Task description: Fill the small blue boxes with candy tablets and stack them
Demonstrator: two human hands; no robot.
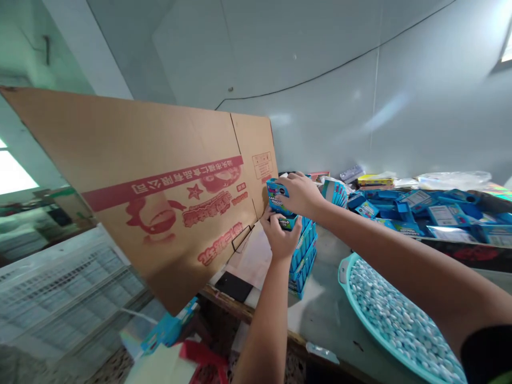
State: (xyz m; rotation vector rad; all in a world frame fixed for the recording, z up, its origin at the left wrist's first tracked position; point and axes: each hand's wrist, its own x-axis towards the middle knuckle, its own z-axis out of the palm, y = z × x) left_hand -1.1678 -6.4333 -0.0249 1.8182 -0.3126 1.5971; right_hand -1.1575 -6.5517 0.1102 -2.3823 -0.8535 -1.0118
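Observation:
My right hand (302, 194) is closed around a small blue candy box (276, 201) printed with white lettering, its fingers over the top and side. Just below it, my left hand (280, 237) grips another blue candy box (287, 223) between thumb and fingers. Both boxes are at the top of a stack of blue candy boxes (303, 266) standing on the table. Part of the stack's upper rows is hidden behind my hands. Several more boxes in a fanned row (335, 192) stand behind my right wrist.
A large cardboard carton (168, 160) with red print rises at the left. A turquoise basin (368, 325) of pale blue candies sits at the right, below my right forearm. Behind it, a tray of loose blue boxes (444, 213) lines the wall. A black phone-like slab (234, 286) lies near the table edge.

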